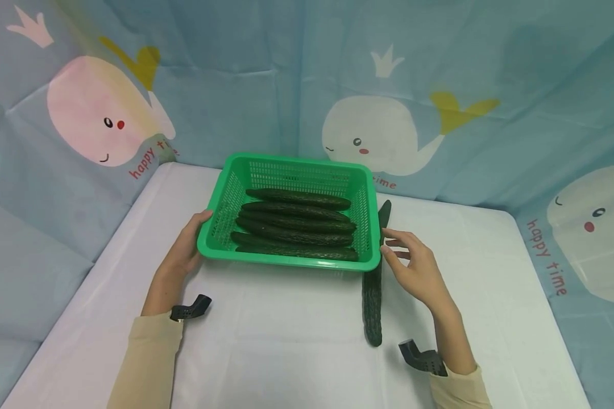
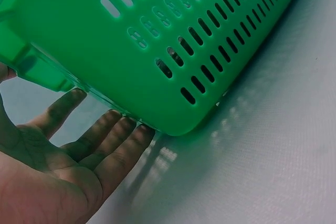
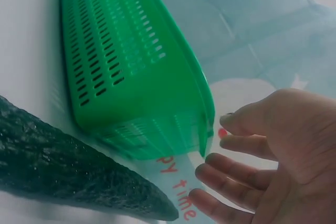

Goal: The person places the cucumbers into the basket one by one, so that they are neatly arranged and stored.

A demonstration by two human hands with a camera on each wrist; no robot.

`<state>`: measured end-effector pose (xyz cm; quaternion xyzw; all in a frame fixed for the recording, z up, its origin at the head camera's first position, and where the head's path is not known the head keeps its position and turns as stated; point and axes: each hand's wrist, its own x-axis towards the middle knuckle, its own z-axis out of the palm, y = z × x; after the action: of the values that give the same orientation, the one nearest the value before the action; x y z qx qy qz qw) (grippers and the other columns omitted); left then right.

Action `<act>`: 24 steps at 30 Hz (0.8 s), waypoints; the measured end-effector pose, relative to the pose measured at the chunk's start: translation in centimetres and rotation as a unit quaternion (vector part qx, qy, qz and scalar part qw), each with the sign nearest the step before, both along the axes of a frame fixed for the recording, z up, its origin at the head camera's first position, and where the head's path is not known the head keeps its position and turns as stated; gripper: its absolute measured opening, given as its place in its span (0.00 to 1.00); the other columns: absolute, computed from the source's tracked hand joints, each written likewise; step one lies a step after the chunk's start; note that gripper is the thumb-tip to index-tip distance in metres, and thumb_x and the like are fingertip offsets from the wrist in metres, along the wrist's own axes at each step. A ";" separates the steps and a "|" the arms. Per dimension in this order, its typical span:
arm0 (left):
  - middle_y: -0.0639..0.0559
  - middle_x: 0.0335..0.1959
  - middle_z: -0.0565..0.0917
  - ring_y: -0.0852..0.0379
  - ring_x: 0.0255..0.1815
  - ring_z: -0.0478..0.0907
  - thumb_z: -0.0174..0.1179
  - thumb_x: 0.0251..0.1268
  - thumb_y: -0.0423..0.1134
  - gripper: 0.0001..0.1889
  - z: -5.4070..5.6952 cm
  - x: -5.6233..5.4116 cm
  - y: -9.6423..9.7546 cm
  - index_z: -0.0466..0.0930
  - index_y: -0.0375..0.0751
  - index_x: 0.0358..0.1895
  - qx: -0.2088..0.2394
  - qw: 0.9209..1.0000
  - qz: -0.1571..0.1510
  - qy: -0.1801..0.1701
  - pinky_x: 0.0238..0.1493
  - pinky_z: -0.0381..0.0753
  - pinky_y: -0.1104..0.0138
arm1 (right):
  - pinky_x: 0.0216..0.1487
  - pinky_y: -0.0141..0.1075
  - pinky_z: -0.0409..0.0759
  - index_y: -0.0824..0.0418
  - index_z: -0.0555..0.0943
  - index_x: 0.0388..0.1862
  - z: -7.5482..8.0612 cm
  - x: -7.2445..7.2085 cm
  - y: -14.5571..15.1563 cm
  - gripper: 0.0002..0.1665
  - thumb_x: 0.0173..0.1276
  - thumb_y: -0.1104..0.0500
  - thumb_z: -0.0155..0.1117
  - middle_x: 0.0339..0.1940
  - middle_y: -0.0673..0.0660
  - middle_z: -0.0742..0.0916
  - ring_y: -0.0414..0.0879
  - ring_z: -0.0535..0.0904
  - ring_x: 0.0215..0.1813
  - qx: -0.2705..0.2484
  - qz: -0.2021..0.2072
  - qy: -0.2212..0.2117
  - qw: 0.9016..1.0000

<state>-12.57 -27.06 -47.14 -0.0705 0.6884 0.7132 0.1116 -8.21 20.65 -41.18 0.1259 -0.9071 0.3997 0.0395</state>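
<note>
A green plastic basket (image 1: 291, 262) with slotted walls stands on the white-covered table, and several dark green cucumbers (image 1: 297, 211) lie side by side in it. At its left end is my left hand (image 1: 186, 244). The left wrist view shows fairly straight fingers (image 2: 123, 156) with their tips against the basket's outer wall (image 2: 115, 66). My right hand (image 1: 414, 270) is by the right rim, fingers loosely bent and holding nothing; a small gap shows in the right wrist view. Beside the basket's right end lies one more cucumber (image 1: 372, 307), its middle part hidden by the rim.
A light blue curtain (image 1: 235, 108) printed with whales hangs behind the table and along both sides. The white tablecloth (image 1: 286, 352) stretches in front of the basket. Black wrist cameras (image 1: 190, 308) are on both wrists.
</note>
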 end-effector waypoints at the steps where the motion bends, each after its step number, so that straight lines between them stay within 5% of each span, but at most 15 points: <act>1: 0.50 0.87 0.61 0.73 0.71 0.71 0.46 0.80 0.66 0.41 0.0 0.0 0.0 0.53 0.48 0.86 -0.001 1.000 0.000 -0.002 0.64 0.77 0.83 | 0.61 0.62 0.87 0.63 0.78 0.72 -0.1 0.0 0.1 0.24 0.81 0.60 0.64 0.69 0.64 0.84 0.63 0.85 0.64 0.000 -0.003 0.002 1.000; 9: 0.51 0.87 0.59 0.63 0.82 0.64 0.45 0.80 0.66 0.41 0.1 -0.1 0.0 0.52 0.49 0.87 -0.007 1.000 -0.006 -0.001 0.69 0.74 0.82 | 0.62 0.62 0.86 0.63 0.77 0.73 -0.4 0.0 0.8 0.25 0.81 0.60 0.62 0.69 0.66 0.83 0.64 0.85 0.64 0.010 -0.018 -0.006 1.000; 24: 0.49 0.86 0.62 0.74 0.71 0.70 0.45 0.80 0.66 0.40 -0.1 0.0 0.0 0.56 0.48 0.85 -0.004 1.000 0.001 0.001 0.67 0.75 0.83 | 0.65 0.60 0.85 0.67 0.66 0.80 -1.9 -0.5 0.9 0.35 0.83 0.52 0.60 0.75 0.70 0.77 0.67 0.81 0.69 0.052 -0.029 -0.086 0.995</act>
<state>-12.58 -27.07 -47.22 -0.0707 0.6915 0.7104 0.1104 -8.74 21.54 -43.12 0.0664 -0.9298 0.3604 -0.0339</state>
